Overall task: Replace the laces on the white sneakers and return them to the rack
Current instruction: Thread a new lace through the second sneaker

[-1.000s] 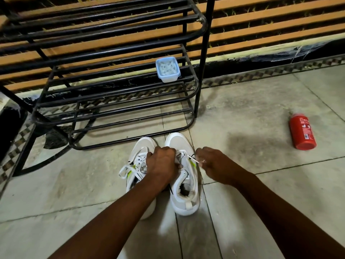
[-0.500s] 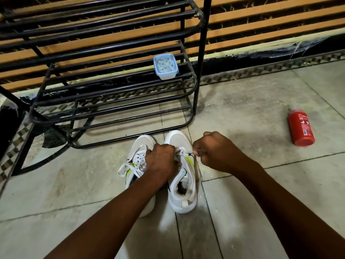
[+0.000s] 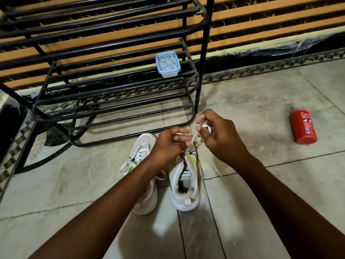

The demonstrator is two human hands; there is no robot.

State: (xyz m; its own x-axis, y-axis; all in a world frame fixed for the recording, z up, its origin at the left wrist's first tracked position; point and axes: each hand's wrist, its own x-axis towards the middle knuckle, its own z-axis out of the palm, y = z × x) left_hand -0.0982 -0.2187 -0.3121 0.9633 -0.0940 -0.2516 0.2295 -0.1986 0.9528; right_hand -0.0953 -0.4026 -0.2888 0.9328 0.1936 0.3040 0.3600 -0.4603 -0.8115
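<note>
Two white sneakers stand side by side on the tiled floor, toes toward the black metal rack point(image 3: 115, 107). The left sneaker point(image 3: 143, 184) is laced, with loose loops. Above the right sneaker point(image 3: 184, 186), my right hand point(image 3: 218, 139) pinches a white lace point(image 3: 194, 136) that runs down to the shoe's eyelets. My left hand point(image 3: 168, 144) hovers over the right sneaker's front with curled fingers at the same lace; the toe is hidden beneath it.
A pale blue container point(image 3: 168, 64) with white laces inside sits on the rack's middle shelf at the right end. A red bottle point(image 3: 303, 128) lies on the floor to the right. A slatted wooden wall stands behind the rack.
My right hand has risen up and away from the right sneaker, drawing the lace out. My left hand has lifted off the shoe's tongue toward the lace.
</note>
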